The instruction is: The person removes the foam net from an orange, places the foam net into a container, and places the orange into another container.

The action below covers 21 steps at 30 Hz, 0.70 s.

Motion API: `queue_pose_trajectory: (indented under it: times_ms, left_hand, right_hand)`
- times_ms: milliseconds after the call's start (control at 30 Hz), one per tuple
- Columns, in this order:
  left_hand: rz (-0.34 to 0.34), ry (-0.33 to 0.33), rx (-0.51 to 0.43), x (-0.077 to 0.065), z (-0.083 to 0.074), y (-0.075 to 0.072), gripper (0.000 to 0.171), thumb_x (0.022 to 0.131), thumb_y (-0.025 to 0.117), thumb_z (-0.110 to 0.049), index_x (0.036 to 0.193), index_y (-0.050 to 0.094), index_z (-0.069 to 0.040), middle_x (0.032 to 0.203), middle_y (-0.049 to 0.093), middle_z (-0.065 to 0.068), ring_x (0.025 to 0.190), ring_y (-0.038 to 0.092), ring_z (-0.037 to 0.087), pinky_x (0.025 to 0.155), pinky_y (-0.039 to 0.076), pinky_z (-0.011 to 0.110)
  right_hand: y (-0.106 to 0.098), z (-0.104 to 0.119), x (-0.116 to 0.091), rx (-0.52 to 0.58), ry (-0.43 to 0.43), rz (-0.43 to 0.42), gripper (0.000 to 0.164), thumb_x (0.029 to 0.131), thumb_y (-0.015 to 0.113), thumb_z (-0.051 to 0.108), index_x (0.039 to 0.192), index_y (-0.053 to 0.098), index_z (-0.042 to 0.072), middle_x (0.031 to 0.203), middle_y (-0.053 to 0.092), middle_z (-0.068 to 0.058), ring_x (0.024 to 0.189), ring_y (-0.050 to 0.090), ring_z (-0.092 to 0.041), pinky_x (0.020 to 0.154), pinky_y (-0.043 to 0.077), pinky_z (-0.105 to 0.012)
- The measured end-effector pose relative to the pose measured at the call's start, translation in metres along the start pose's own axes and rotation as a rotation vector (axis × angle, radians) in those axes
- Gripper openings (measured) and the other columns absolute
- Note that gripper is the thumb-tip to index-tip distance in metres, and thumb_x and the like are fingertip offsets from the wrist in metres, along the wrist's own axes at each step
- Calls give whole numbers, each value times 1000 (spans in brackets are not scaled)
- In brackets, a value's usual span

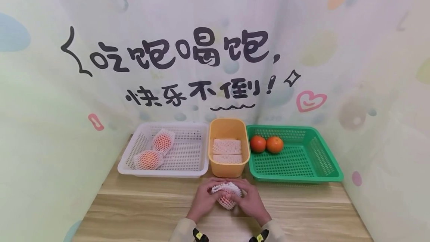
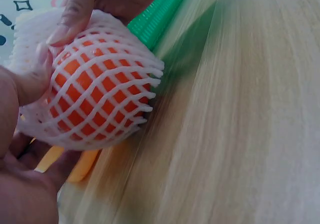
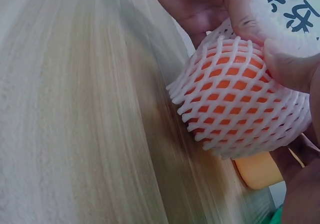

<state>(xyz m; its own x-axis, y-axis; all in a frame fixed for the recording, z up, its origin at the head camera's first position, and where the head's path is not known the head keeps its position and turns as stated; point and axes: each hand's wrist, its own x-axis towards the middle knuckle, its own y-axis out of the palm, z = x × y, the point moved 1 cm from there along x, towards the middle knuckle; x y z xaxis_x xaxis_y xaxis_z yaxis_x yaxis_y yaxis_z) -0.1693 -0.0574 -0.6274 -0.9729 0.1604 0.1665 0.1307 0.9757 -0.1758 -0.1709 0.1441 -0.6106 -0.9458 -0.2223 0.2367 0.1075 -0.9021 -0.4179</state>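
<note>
Above the wooden table in the head view, both hands hold an orange-red tomato (image 2: 95,92) wrapped in a white foam net sleeve (image 3: 235,97). My left hand (image 1: 203,199) grips it from the left, the thumb pressed on the net. From the right, my right hand (image 1: 251,201) grips the same bundle, its thumb close to the left thumb. Both wrist views show the net stretched over the fruit, its fringed end pointing toward the person. Loose net bunches around the thumbs at the other end. Some fingers behind the fruit are hidden.
At the back left, a white basket (image 1: 161,173) holds two netted fruits (image 1: 148,160). A yellow bin (image 1: 229,170) with foam nets (image 1: 227,147) stands in the middle. Back right, a green basket (image 1: 295,178) contains two bare tomatoes (image 1: 274,145). Behind them rises a printed curtain (image 1: 215,10).
</note>
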Motion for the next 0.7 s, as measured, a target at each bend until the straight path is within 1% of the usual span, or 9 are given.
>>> queue_pose_trajectory:
  times_ms: [133,233,300,367,433,500,567,633,700]
  left_hand:
    - [-68,42,68,1,-4,3,18,83,83,-16,100,79,-22,113,72,-8,113,63,12,100,52,26]
    - [-131,60,106,2,-6,5,24,83,81,-6,99,79,-24,105,73,-10,106,63,10,98,52,27]
    - [-163,81,121,2,-8,7,28,83,79,0,99,80,-23,101,74,-9,103,64,10,97,52,28]
    - [-181,107,131,3,-10,8,27,83,80,-1,100,80,-22,99,75,-9,101,64,10,96,52,28]
    - [-184,128,123,3,-12,8,25,83,82,-6,100,80,-23,99,75,-9,101,65,10,95,52,28]
    - [-168,123,121,3,-11,8,21,84,82,-15,102,79,-25,102,75,-11,103,64,10,96,52,28]
    - [-126,92,105,2,-11,6,23,85,83,-25,108,78,-27,110,73,-11,110,63,10,102,50,28]
    - [-63,54,87,0,-10,3,34,84,83,-32,117,76,-26,121,71,-8,118,61,12,108,47,30]
    - [3,6,79,-2,-8,0,47,82,85,-35,126,71,-27,131,67,-6,125,59,14,112,45,29]
  right_hand:
    - [2,3,3,13,-57,-57,35,79,86,8,109,81,25,111,78,11,100,64,-9,86,52,-22]
    - [4,6,5,3,-94,-102,34,79,84,0,104,82,23,103,79,10,90,62,-8,76,51,-22]
    - [4,9,6,-19,-100,-131,34,78,84,-1,102,82,22,97,79,10,85,60,-7,72,50,-22]
    - [3,11,6,-41,-88,-132,34,78,87,3,105,81,22,100,78,9,90,61,-7,78,52,-24]
    - [0,13,6,-52,-38,-80,39,78,89,14,114,78,25,112,76,10,104,62,-9,92,53,-30]
    - [-4,12,5,-59,20,5,48,78,90,25,123,73,28,124,72,10,118,60,-12,103,50,-38]
    - [-7,10,5,-67,59,88,55,77,89,33,129,69,33,131,68,13,124,58,-13,108,47,-42]
    - [-8,7,4,-85,53,130,55,79,88,36,130,68,33,130,68,14,123,59,-12,107,48,-41]
    - [-8,5,4,-109,27,131,51,81,86,36,129,70,33,125,69,15,117,61,-9,101,50,-36]
